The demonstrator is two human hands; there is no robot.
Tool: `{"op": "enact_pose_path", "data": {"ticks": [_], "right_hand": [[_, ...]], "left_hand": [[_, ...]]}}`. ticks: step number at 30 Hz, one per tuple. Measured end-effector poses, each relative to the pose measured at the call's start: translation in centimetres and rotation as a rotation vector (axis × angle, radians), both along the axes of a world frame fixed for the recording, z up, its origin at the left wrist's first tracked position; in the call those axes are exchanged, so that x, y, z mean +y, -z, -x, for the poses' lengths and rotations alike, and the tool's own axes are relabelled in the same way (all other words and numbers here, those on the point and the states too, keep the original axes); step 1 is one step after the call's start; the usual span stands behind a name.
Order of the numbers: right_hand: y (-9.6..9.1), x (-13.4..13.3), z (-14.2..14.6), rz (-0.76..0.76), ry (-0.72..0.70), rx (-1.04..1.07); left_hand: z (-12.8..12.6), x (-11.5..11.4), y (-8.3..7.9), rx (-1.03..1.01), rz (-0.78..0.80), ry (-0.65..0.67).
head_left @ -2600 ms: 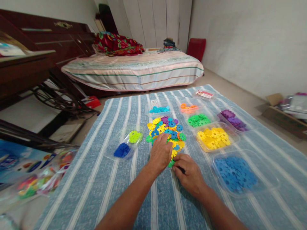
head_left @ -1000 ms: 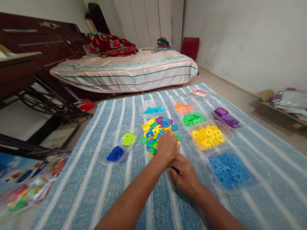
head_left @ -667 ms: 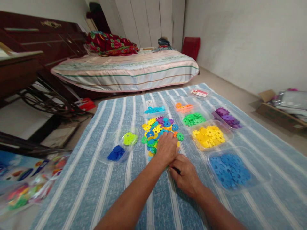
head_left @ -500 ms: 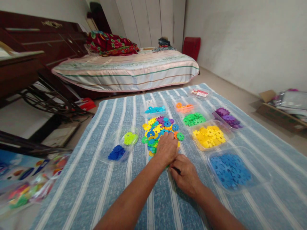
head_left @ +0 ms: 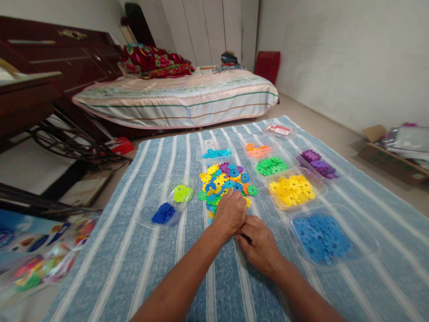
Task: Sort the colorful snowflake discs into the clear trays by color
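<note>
Flower-edged plastic discs (head_left: 219, 180) in yellow, blue, green, purple and orange lie in a loose, overlapping heap on the striped cloth (head_left: 117, 250), straight ahead of the person. Thin and notched, they may catch on one another, so a lift at the near edge could drag neighbours along; a single disc could also slip out of a light pinch. One green disc (head_left: 252, 190) at the heap's three o'clock edge seems the easiest to knock loose.

The left hand (head_left: 231, 210) is over the heap's six o'clock edge, palm down, fingers bent; its fingertips are hidden, so whether it holds a disc cannot be told. The right hand (head_left: 258, 241) sits at five o'clock, with thumb and forefinger drawn close together, and what lies between their tips is likewise out of sight. The two hands meet or overlap in this view, and such crowding could make fingers jostle a piece away.

Farther out, the yellow-disc tub (head_left: 320, 185) stands at three o'clock and the blue-disc tub (head_left: 363, 239) at four, near the right forearm (head_left: 298, 286), where an outward swing might bump its wall and spill pieces. The clear tray (head_left: 145, 216) of lime and navy discs (head_left: 163, 213) rests at nine o'clock, apart from both hands.
</note>
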State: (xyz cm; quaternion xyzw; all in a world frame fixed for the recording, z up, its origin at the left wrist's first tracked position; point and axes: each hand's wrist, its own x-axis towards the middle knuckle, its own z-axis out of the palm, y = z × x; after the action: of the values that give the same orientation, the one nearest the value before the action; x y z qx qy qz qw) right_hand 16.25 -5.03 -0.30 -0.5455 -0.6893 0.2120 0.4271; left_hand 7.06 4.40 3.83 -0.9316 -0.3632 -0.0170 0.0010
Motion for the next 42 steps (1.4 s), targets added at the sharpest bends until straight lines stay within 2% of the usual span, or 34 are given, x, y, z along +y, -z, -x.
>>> {"op": "enact_pose_path", "data": {"ticks": [7, 12, 17, 20, 22, 24, 27, 30, 32, 35, 39, 42], "right_hand": [[0.0, 0.0, 0.0, -0.01, 0.002, -0.018], [0.0, 0.0, 0.0, -0.026, -0.004, -0.016], [0.2, 0.0, 0.0, -0.007, 0.005, -0.035], [0.2, 0.0, 0.0, -0.013, 0.004, -0.027], [0.2, 0.0, 0.1, -0.017, 0.005, -0.019], [0.0, 0.0, 0.1, -0.015, 0.016, -0.011], [-0.1, 0.0, 0.1, -0.002, 0.016, 0.006], [-0.2, 0.0, 0.0, 0.012, -0.005, 0.021], [-0.1, 0.0, 0.0, 0.01, 0.001, 0.023], [0.0, 0.0, 0.0, -0.003, 0.02, 0.003], [0.1, 0.0, 0.1, -0.008, 0.013, -0.012], [0.0, 0.0, 0.1, 0.0, 0.015, -0.015]], "left_hand": [[0.2, -0.1, 0.0, -0.049, -0.011, -0.033], [-0.1, 0.0, -0.4, 0.003, -0.006, 0.0], [0.5, 0.1, -0.2, -0.061, -0.009, 0.024], [0.5, 0.2, -0.8, -0.106, 0.011, -0.043], [-0.2, 0.3, -1.5, -0.173, 0.084, -0.13], [-1.4, 0.3, -2.5, -0.287, 0.222, -0.191], [-3.8, 0.4, -3.8, -0.501, 0.452, -0.129], [-5.4, 0.9, -4.6, -0.616, 0.505, -0.081], [-5.5, 1.4, -4.7, -0.566, 0.426, -0.141], [-4.3, 2.0, -4.1, -0.33, 0.269, -0.192], [-2.4, 1.9, -2.7, -0.018, 0.131, -0.129], [-1.8, 1.5, -1.8, 0.078, 0.049, -0.082]]}}
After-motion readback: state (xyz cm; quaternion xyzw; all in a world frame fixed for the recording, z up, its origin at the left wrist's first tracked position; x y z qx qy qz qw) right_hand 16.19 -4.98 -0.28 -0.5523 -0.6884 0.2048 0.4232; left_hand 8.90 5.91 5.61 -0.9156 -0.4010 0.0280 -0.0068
